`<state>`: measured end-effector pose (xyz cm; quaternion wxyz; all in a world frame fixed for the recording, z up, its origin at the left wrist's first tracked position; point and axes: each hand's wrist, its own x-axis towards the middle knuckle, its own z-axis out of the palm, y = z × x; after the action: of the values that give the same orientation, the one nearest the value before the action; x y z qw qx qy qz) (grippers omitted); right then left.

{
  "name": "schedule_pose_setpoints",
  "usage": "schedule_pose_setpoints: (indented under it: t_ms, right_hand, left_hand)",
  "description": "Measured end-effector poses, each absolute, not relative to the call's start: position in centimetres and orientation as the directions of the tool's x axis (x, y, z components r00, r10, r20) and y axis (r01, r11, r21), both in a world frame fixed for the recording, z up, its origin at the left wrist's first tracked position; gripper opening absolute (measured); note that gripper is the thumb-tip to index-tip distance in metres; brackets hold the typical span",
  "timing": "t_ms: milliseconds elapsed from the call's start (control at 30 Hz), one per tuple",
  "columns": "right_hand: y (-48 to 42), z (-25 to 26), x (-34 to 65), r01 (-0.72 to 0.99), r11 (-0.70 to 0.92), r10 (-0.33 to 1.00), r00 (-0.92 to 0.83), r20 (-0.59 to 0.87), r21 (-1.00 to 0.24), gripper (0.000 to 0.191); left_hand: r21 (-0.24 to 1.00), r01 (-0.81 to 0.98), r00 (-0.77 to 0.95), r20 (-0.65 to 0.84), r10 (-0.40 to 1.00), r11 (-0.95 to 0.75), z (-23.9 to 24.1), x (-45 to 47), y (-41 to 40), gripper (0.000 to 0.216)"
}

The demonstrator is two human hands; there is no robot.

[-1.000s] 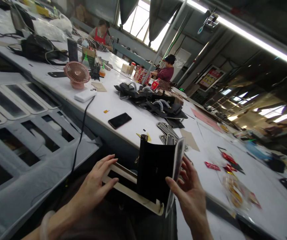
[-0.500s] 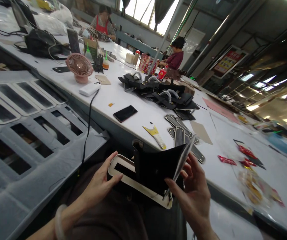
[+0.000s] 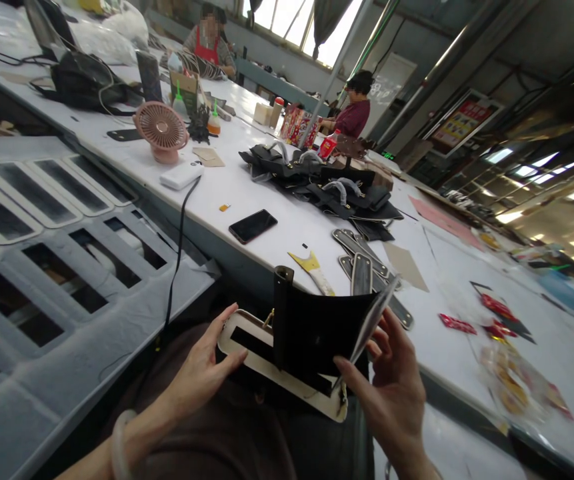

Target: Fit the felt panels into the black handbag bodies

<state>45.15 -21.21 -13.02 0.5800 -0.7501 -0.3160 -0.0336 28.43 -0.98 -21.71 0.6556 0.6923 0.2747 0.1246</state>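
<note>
My left hand (image 3: 205,363) grips the rounded left end of a cream slotted template (image 3: 247,337) that lies across my lap. A black leather panel (image 3: 317,327) stands upright in the template's slot, its left edge rolled into a tube. My right hand (image 3: 391,380) pinches the panel's right edge between thumb and fingers, bending it toward me. Both hands sit just below the near edge of the white worktable (image 3: 287,233).
On the table lie a black phone (image 3: 253,226), a yellow-tipped scraper (image 3: 311,270), grey oval templates (image 3: 361,270), a pile of black bag parts (image 3: 327,187), a pink fan (image 3: 161,130), a white power bank (image 3: 181,175) and red wrappers (image 3: 459,323). Slotted boards (image 3: 57,220) lie left. Two people sit far back.
The camera tipped down and steadied. The black panel dropped lower into the template, then stood more upright again; both hands kept their hold.
</note>
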Motion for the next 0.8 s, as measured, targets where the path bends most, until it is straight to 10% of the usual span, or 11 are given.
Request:
schedule_pose_setpoints:
  t_ms: [800]
  right_hand:
    - [-25.1, -14.7, 45.3, 0.837, -0.310, 0.506, 0.547, 0.667, -0.451, 0.093]
  left_hand:
    - [0.945, 0.189, 0.858, -0.027, 0.512, -0.267, -20.0, 30.2, 0.2, 0.087]
